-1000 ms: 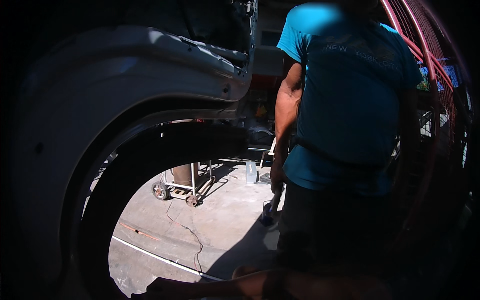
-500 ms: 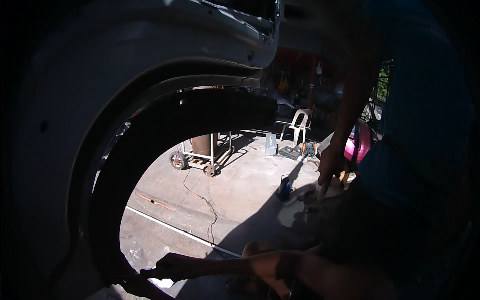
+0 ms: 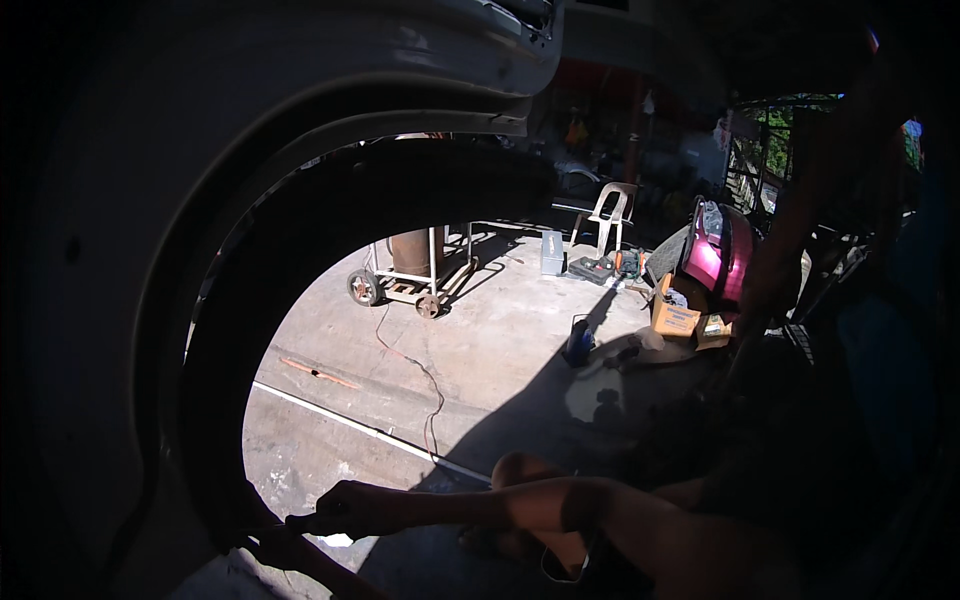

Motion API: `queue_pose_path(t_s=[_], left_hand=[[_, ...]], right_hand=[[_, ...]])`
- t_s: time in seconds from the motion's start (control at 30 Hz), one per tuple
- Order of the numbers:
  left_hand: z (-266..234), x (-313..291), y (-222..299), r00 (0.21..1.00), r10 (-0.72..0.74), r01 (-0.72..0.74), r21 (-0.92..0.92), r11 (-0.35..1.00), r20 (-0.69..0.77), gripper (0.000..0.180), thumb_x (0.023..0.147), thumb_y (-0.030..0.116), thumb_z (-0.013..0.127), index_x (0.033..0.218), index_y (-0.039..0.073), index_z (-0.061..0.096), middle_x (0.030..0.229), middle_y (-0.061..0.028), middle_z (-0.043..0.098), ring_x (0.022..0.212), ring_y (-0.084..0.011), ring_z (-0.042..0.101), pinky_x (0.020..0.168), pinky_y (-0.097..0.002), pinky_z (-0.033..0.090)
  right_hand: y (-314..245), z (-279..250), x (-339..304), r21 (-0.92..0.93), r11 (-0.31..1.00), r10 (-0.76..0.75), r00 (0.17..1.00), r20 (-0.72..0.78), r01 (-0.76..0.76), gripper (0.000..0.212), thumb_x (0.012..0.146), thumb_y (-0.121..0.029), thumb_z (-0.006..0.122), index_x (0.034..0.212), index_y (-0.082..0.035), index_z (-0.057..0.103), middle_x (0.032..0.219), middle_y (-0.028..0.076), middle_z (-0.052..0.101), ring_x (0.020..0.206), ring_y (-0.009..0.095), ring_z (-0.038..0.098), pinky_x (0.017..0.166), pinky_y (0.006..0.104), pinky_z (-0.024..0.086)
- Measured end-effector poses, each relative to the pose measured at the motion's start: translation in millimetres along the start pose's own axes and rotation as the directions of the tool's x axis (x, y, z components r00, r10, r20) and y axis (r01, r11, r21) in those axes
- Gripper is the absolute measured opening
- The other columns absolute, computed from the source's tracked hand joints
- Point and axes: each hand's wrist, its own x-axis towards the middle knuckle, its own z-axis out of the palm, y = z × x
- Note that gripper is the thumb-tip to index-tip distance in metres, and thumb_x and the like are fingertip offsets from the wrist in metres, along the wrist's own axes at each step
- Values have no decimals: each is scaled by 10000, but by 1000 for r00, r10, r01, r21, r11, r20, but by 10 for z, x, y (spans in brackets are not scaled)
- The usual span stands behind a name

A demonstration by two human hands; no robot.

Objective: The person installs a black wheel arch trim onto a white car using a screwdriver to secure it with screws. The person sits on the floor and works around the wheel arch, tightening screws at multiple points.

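A pale vehicle body panel with a curved arch fills the left and top, and a dark curved band lines its inner side. At the lower end of that band my two hands meet in deep shade. My right hand is closed around the dark handle of a thin, screwdriver-like tool, whose slim shaft points left. Close to the shaft's end is my left hand, fingers bent together; what they grip is too dark to make out.
Beyond the arch, a wheeled cart carries a rusty cylinder. A cable and a white line cross the concrete. Farther right are a plastic chair, a grey box, a pink bumper-like part, and a cardboard box. A person in blue stands at the right.
The person in blue has moved right, uncovering the pink part and cardboard box. The view has shifted slightly, so the background sits higher. My hands stay together at the arch's lower end.
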Motion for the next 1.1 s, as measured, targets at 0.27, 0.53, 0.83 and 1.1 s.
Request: queue_pose_path(t_s=[0.27,0.53,0.83,1.1], left_hand=[[-642,-243,57,974,34,-82,-208,975,-222,232,987,122,444,1184,60,549,1213,-107,584,1293,-290,496,1176,-563,260],[-1854,-1028,315,829,194,-476,-479,738,-525,228,992,126,427,1169,68,559,1209,-101,582,1305,-295,486,1191,-577,239],[-2445,-2120,463,800,197,-572,-620,537,-566,253,988,84,439,1216,110,545,1294,-85,522,1321,-330,453,1179,-586,285],[-2569,-2397,625,763,150,-503,-432,749,-629,506,993,222,564,1460,141,390,1474,-75,406,1388,-307,385,1182,-531,306]], right_hand=[[429,-138,201,-444,750,-537,843,25,491,307,968,-315,622,864,-28,659,664,2,536,589,84,479,544,282,407],[125,-73,44,-141,984,106,994,-2,-106,168,977,-204,615,1068,-70,660,665,-10,538,564,89,489,517,264,375],[2,28,-31,146,979,139,990,25,-142,197,962,-204,651,1072,-45,686,696,-42,551,517,18,450,461,205,324],[85,7,205,47,998,35,992,117,-40,278,930,-89,619,1193,1,596,989,57,670,456,18,389,377,204,264]])
